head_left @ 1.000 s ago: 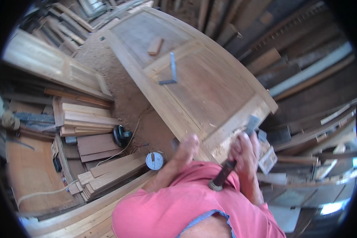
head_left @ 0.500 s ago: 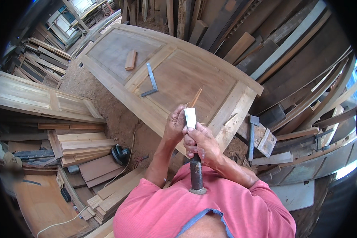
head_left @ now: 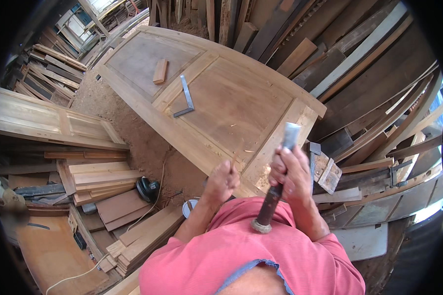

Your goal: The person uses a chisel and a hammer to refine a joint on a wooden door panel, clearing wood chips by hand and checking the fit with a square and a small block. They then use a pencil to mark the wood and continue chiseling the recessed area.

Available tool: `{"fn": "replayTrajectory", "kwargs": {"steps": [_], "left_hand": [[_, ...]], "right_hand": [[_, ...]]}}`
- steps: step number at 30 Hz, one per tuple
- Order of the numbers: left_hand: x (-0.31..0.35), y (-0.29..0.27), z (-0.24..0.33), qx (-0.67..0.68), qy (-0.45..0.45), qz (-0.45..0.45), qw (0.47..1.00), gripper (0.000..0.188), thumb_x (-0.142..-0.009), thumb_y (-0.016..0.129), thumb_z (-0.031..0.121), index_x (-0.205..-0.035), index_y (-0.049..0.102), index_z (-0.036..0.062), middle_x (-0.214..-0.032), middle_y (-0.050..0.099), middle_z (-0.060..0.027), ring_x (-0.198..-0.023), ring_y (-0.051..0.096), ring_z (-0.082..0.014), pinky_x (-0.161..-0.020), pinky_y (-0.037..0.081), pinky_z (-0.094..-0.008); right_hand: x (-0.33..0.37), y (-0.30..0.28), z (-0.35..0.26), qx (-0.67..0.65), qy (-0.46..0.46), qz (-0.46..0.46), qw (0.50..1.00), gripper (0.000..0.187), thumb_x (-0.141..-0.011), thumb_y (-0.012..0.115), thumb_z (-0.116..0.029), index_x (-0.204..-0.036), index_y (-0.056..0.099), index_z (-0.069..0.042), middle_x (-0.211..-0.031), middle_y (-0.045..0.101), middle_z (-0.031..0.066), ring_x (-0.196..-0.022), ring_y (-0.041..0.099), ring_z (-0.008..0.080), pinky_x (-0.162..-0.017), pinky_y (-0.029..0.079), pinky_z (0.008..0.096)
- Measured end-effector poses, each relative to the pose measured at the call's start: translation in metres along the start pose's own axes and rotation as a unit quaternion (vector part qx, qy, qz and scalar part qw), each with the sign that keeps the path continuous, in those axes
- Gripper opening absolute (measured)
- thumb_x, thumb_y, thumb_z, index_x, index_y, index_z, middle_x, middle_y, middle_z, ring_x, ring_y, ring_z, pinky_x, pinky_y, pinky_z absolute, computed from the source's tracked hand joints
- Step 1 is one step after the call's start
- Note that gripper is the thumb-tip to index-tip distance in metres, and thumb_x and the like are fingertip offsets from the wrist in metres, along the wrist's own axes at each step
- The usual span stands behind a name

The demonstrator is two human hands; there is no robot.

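Note:
My right hand (head_left: 291, 172) is closed round a chisel (head_left: 269, 204). The wide metal blade points up and away, and the ringed butt of the dark handle is against or close to my pink shirt. Over the near edge of a panelled wooden door (head_left: 182, 140), my left hand (head_left: 220, 181) is pinched on a thin wooden sliver (head_left: 235, 158), blurred and partly hidden by the fingers. A metal try square (head_left: 187, 93) and a small reddish wood block (head_left: 160, 72) lie farther up the door. Several shavings (head_left: 249, 151) are scattered on its near panel.
A hammer (head_left: 312, 162) rests beside a worn wood piece (head_left: 331, 178) off the door's right end. Boards lean along the right and far sides. At left are stacked planks (head_left: 103, 177), a dark power tool (head_left: 147, 189) with a cord, and another panelled door (head_left: 49, 115).
My hands have moved apart: the right swung the chisel to the right, tilting it, while the left came down with the sliver. Earlier both were together at the blade.

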State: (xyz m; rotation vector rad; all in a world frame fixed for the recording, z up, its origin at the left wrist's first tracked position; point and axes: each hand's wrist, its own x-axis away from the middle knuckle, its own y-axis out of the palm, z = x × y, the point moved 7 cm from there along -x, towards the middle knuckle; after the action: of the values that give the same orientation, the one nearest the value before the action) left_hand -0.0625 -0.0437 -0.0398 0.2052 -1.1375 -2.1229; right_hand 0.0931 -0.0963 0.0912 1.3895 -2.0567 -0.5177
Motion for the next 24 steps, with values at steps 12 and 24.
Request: {"fn": "replayTrajectory", "kwargs": {"steps": [12,24], "left_hand": [[-0.072,0.053,0.072,0.017,0.104,-0.090,0.990,0.023,-0.103,0.049,0.033,-0.096,0.056,0.0115,-0.069,0.053,0.0002,-0.058,0.048,-0.0082,-0.051,0.041,-0.0222],[-0.011,0.018,0.006,-0.029,-0.036,0.041,0.998,0.035,-0.103,0.047,0.039,-0.086,0.054,0.0086,-0.057,0.032,0.0055,-0.048,0.031,-0.0071,-0.049,0.029,-0.0233]], "right_hand": [[-0.017,0.056,0.069,-0.022,0.148,-0.146,0.978,0.015,-0.100,0.050,-0.021,-0.107,0.049,-0.007,-0.068,0.043,-0.0014,-0.052,0.042,0.0088,-0.048,0.044,0.0272],[-0.034,0.000,0.002,0.259,-0.078,-0.017,0.963,0.018,-0.100,0.049,-0.017,-0.109,0.054,-0.002,-0.062,0.048,-0.0022,-0.050,0.046,0.0061,-0.046,0.040,0.0250]]}}
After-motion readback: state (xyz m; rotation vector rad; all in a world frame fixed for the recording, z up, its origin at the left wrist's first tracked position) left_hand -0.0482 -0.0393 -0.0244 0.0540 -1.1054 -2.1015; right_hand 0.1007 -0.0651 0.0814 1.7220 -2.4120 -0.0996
